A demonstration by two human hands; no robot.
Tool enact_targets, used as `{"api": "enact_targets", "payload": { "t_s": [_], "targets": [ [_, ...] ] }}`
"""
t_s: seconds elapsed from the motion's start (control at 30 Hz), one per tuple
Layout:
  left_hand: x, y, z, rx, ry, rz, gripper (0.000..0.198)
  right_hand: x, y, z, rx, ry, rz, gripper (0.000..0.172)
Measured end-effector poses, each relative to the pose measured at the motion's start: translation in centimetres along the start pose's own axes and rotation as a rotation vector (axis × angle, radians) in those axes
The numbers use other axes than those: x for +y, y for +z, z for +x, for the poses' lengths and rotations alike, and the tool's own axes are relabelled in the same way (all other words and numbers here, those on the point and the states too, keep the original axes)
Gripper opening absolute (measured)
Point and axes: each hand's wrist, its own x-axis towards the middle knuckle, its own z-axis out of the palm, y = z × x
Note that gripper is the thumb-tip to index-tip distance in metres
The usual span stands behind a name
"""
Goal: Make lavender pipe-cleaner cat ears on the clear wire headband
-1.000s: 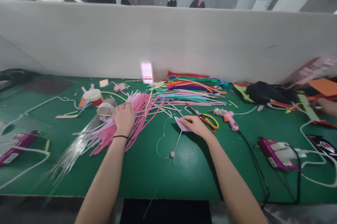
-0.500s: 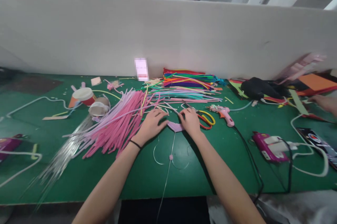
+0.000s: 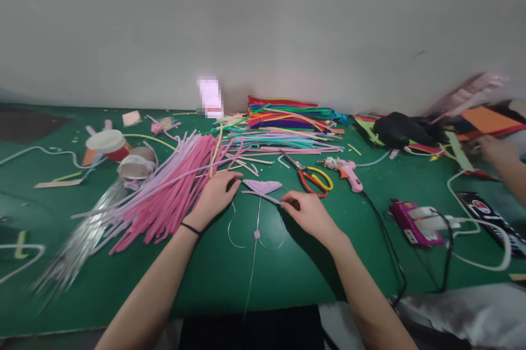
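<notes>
My right hand (image 3: 307, 212) pinches one end of a short lilac pipe cleaner (image 3: 267, 197), whose free end points left across the table. Just beyond it lies a flat lilac fan-shaped piece (image 3: 263, 186) of pipe cleaner. Apart from this piece, to its left, my left hand (image 3: 219, 191) rests low with its fingers stretched out and nothing visible in them. A thin pale wire (image 3: 251, 276) runs from below the piece towards me, with a small lilac bead-like lump (image 3: 257, 234) on it. Scissors (image 3: 307, 175) with red and yellow handles lie beyond my right hand.
Pink and lilac pipe cleaners (image 3: 176, 191) are heaped left of my left hand, beside silver strands (image 3: 82, 237). Multicoloured ones (image 3: 287, 120) lie at the back. A pink glue gun (image 3: 347, 172) and a purple power strip (image 3: 419, 224) stand right. Another person's hand (image 3: 499, 155) is far right.
My right hand has drawn back from the lilac piece and now holds a short lilac pipe cleaner. My left hand has moved left, off the piece. The view has tilted down.
</notes>
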Motion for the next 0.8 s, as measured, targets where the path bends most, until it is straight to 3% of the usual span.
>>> {"api": "enact_targets", "payload": {
  "t_s": [0.13,0.33,0.53,0.67,0.8],
  "targets": [
    [0.1,-0.7,-0.5,-0.091,0.145,-0.032,0.025,0.1,0.5,0.5,0.031,-0.034,-0.080,0.015],
    [-1.0,-0.5,-0.8,-0.098,0.216,-0.005,0.019,0.5,0.8,1.9,0.085,-0.124,-0.208,0.018],
    [-1.0,-0.1,-0.5,-0.115,0.293,0.258,0.016,1.9,0.7,3.6,0.168,-0.271,-0.370,0.015],
    [-0.2,-0.5,-0.3,-0.150,0.452,0.489,0.013,2.1,0.2,4.1,0.136,-0.391,-0.496,0.019],
    [0.6,-1.3,-0.5,-0.141,0.577,0.561,0.013,2.0,-0.3,4.2,0.099,-0.444,-0.555,0.019]
  ]
}}
